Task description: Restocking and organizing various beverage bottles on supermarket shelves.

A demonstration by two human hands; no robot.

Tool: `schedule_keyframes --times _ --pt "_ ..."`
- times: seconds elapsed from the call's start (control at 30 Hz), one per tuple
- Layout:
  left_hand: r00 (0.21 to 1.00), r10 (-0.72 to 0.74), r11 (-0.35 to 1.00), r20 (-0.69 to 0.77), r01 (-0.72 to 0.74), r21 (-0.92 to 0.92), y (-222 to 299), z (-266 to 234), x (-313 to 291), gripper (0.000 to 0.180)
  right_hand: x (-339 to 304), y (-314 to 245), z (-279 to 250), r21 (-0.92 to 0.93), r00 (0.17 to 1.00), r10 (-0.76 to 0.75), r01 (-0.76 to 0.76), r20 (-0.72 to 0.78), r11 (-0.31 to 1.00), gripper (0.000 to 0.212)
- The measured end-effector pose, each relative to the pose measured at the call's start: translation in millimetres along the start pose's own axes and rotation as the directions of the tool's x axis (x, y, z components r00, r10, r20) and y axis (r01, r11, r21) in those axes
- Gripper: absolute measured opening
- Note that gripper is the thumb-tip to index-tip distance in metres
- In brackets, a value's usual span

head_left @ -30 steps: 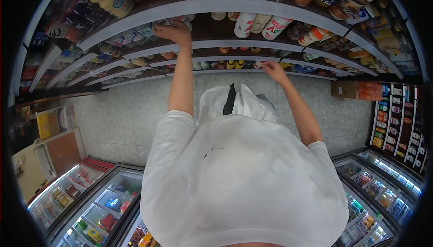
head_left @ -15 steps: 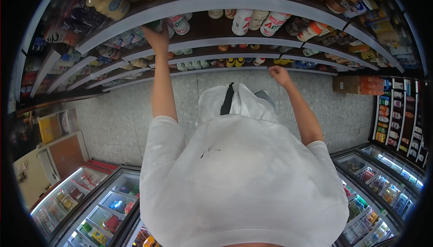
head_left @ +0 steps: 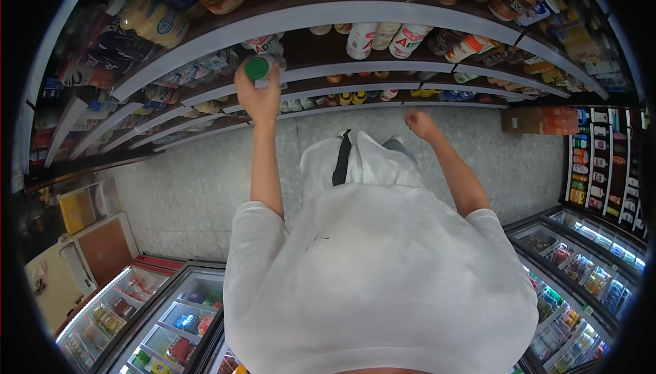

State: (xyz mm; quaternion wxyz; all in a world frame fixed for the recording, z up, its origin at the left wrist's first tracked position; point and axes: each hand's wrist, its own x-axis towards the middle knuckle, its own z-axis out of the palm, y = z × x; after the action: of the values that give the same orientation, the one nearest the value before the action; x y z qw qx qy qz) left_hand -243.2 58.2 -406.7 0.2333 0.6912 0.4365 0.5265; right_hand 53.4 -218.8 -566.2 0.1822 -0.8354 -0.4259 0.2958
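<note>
My left hand (head_left: 260, 98) is closed round a bottle with a green cap (head_left: 257, 68), held just in front of the shelf edge; most of its body is hidden by my fingers and the angle. Behind it, on the second shelf, stand white-and-pink bottles (head_left: 263, 44). More white bottles with red lettering (head_left: 361, 40) are farther right on that shelf. My right hand (head_left: 420, 124) hangs low over the floor before the lower shelves, its fingers curled in with nothing visible in them.
The top shelf (head_left: 321, 16) carries large bottles and jars across the front. Cardboard boxes (head_left: 523, 122) sit on the floor at the right, near another stocked rack (head_left: 601, 162). Glass-topped freezers (head_left: 171, 319) stand behind me on both sides.
My left hand has come out of the shelf toward me and slightly right, bringing the green-capped bottle with it. My right hand has barely moved.
</note>
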Motion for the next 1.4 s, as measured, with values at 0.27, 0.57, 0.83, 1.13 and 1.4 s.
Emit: schedule_keyframes --times 0.27,0.57,0.83,1.13,1.4 --pt "0.978 0.005 0.988 0.207 0.026 -0.15 25 77 15 0.045 -15 -17 -1 -0.126 0.988 0.068 -0.051 0.138 0.991 0.021" --pt "0.897 0.234 0.962 0.374 -0.16 -0.219 21 140 33 0.022 -22 -1 8 -0.105 0.99 0.078 -0.066 0.114 0.992 0.02" --pt "0.968 0.025 0.948 0.251 0.057 -0.312 -1 105 -23 0.045 -29 11 12 -0.149 0.974 0.16 -0.136 0.163 0.979 0.022" --pt "0.981 0.154 0.951 -0.119 -0.115 0.286 -69 3 49 0.04 -12 21 14 -0.23 0.97 0.09 -0.037 0.225 0.973 0.022" --pt "0.913 0.366 0.704 0.179 -0.398 0.589 -103 -28 117 0.032 15 -19 4 -0.238 0.971 0.035 0.022 0.235 0.971 0.026"
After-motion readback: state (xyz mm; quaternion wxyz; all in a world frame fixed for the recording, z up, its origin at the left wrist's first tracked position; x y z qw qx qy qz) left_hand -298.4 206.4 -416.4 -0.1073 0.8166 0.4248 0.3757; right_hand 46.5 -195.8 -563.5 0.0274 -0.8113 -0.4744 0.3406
